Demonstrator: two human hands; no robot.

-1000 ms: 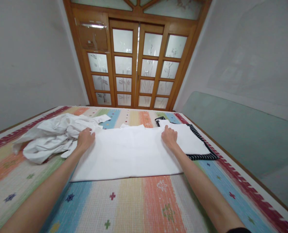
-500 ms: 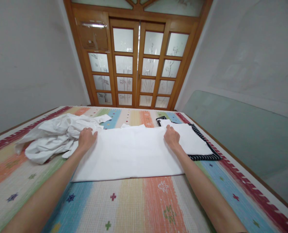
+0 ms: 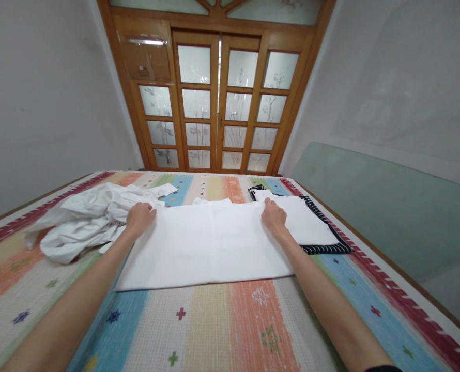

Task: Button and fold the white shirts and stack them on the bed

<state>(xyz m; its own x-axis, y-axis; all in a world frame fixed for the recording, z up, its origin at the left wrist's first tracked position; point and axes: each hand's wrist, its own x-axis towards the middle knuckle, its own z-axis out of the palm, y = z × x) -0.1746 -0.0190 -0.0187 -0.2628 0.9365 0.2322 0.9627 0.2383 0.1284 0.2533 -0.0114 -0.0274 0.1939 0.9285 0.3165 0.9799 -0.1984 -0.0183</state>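
Doors: I'm scanning now, no words readable.
Brown panel: there's a pale mark, too small for me to read.
White cloth: I can read no lettering here.

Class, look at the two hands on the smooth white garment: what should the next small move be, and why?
Probably lift the smooth white garment's far edge slightly and draw it toward the near one. The left hand and right hand are set apart along that far edge, and the garment lies wide and mostly flat.
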